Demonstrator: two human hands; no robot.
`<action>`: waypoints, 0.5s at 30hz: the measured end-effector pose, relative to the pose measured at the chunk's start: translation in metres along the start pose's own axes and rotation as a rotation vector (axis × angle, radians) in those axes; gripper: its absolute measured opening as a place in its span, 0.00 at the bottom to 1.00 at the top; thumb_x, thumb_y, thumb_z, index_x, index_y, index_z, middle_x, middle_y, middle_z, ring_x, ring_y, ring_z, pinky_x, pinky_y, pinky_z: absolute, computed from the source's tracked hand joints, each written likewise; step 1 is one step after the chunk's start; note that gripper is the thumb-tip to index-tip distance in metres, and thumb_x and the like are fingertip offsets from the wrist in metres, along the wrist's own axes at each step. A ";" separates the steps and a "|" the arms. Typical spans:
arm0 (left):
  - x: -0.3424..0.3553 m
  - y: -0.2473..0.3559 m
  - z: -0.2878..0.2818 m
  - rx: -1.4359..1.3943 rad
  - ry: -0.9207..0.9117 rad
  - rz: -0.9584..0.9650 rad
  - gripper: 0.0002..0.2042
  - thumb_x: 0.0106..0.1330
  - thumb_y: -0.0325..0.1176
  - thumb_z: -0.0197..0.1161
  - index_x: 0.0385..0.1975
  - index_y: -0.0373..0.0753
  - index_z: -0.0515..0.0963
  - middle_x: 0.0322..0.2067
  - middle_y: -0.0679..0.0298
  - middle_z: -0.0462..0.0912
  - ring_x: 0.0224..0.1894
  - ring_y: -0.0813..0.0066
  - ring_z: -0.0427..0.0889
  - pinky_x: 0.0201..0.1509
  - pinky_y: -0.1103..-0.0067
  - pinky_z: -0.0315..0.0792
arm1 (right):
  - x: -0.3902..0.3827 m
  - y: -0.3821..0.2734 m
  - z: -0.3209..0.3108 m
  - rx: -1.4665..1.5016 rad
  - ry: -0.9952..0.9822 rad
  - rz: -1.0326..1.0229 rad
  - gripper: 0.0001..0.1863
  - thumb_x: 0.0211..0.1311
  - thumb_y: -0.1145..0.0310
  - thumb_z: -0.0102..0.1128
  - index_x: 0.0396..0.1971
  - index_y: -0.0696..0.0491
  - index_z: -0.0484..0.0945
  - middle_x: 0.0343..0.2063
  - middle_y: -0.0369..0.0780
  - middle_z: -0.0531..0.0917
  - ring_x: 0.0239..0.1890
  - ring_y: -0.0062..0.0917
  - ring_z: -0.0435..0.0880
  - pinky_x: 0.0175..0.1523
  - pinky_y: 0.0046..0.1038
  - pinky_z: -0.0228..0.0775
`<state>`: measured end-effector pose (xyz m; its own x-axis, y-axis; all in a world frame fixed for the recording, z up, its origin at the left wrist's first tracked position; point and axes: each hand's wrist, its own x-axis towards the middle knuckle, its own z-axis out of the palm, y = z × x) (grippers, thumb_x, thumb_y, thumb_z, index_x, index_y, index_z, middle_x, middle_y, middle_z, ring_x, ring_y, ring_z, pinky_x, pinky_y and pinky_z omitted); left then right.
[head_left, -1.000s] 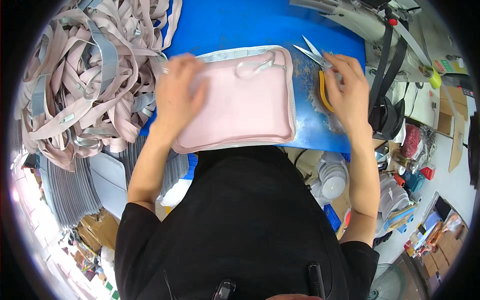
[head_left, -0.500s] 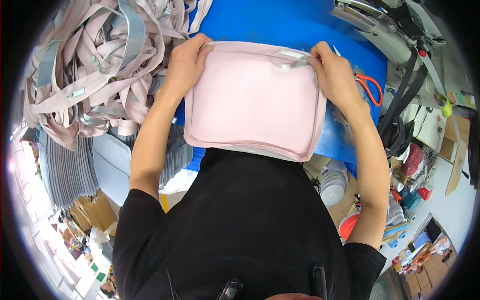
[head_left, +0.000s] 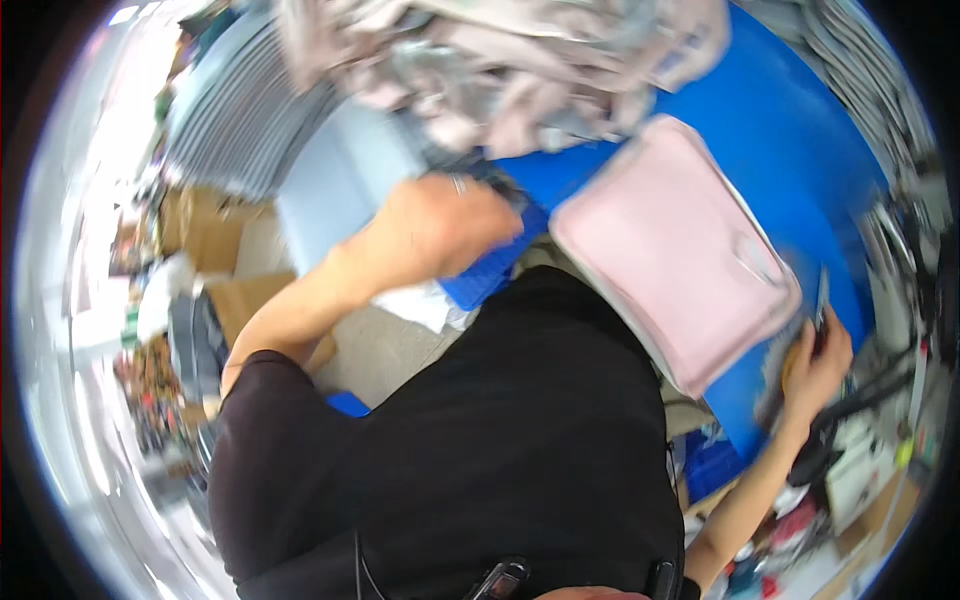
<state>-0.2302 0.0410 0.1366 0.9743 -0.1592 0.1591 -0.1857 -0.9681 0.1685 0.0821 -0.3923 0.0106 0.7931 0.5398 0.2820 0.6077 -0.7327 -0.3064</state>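
Note:
A pink rectangular padded piece with pale edging [head_left: 670, 240] lies on the blue table [head_left: 780, 130], a small loop near its right corner. Right of it, my right hand [head_left: 815, 365] is closed on scissors [head_left: 823, 290], blades pointing away from me. My left hand [head_left: 445, 225] is off to the left of the pink piece, fingers bent and smeared by motion, over pale grey panels [head_left: 340, 180] and a blue crate [head_left: 475, 285]. Whether it holds anything I cannot tell.
A tangled heap of pink and grey strips [head_left: 500, 60] covers the table's far part. Stacked grey pieces [head_left: 240, 100] stand at upper left, cardboard boxes [head_left: 205, 230] below them. Machinery and straps [head_left: 890, 370] crowd the right edge.
The view has swung leftward and blurred. Both hands have let go of the pink piece; my left hand moved out leftward, my right hand onto the scissors.

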 end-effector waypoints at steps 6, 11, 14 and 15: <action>-0.104 -0.043 -0.025 0.345 0.090 -0.605 0.33 0.57 0.44 0.76 0.63 0.40 0.76 0.61 0.49 0.79 0.60 0.47 0.80 0.58 0.60 0.78 | 0.014 -0.018 0.001 0.280 0.163 0.049 0.21 0.73 0.65 0.63 0.60 0.58 0.78 0.55 0.47 0.79 0.57 0.37 0.79 0.57 0.35 0.73; -0.127 -0.045 0.013 0.346 0.007 -0.713 0.33 0.58 0.36 0.71 0.66 0.39 0.71 0.64 0.48 0.74 0.64 0.50 0.76 0.61 0.63 0.78 | 0.043 -0.102 -0.014 0.343 0.331 -0.334 0.14 0.73 0.66 0.63 0.49 0.61 0.83 0.43 0.48 0.84 0.45 0.31 0.82 0.42 0.30 0.72; -0.125 -0.049 0.005 0.317 0.027 -0.734 0.24 0.63 0.31 0.61 0.61 0.36 0.73 0.54 0.50 0.81 0.55 0.52 0.83 0.51 0.63 0.82 | 0.049 -0.149 -0.023 0.551 -0.010 -0.270 0.27 0.69 0.54 0.68 0.59 0.57 0.79 0.55 0.48 0.83 0.50 0.42 0.83 0.56 0.42 0.77; -0.124 -0.045 -0.002 0.312 0.017 -0.735 0.22 0.64 0.30 0.59 0.59 0.35 0.74 0.51 0.51 0.82 0.52 0.53 0.84 0.48 0.63 0.82 | 0.048 -0.162 -0.025 0.654 -0.104 -0.277 0.28 0.71 0.53 0.66 0.61 0.58 0.78 0.56 0.49 0.82 0.51 0.43 0.83 0.57 0.43 0.76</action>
<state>-0.3425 0.1048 0.1116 0.8309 0.5416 0.1277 0.5502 -0.8339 -0.0434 0.0205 -0.2578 0.0968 0.5860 0.7306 0.3506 0.6618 -0.1817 -0.7273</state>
